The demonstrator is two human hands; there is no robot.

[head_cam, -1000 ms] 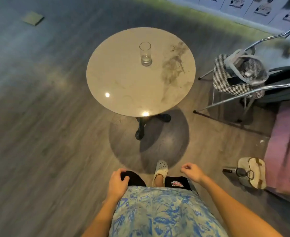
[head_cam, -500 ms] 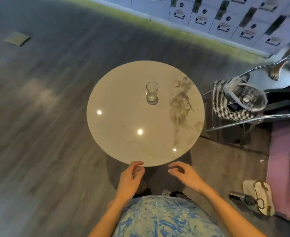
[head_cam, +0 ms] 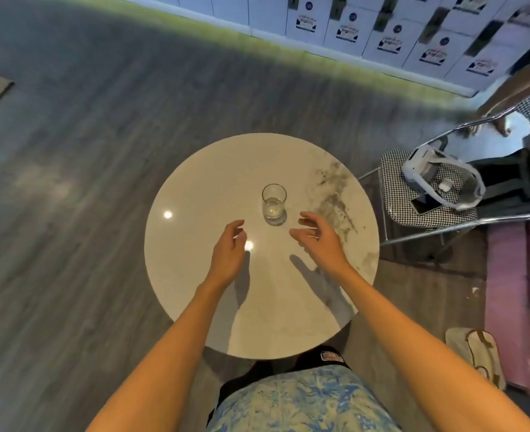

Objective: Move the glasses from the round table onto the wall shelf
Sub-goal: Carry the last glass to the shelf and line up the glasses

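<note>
One clear drinking glass (head_cam: 274, 203) stands upright near the middle of the round marble table (head_cam: 195, 275). Both my arms reach over the tabletop. My right hand (head_cam: 318, 238) hovers just right of and below the glass, fingers spread and curled, a short gap from it. My left hand (head_cam: 229, 251) is further left of the glass, fingers loosely apart, holding nothing. No wall shelf is in view.
A metal-framed chair (head_cam: 429, 207) with a checked seat stands right of the table, carrying a white headset (head_cam: 429, 163) and a phone (head_cam: 425, 204). A pink mat (head_cam: 519, 291) and a beige bag (head_cam: 479, 353) lie on the floor at right. White lockers (head_cam: 382, 29) line the far wall.
I have stepped up to the table, and both hands rose from my waist and reached out over the tabletop toward the glass. The glass has not moved.
</note>
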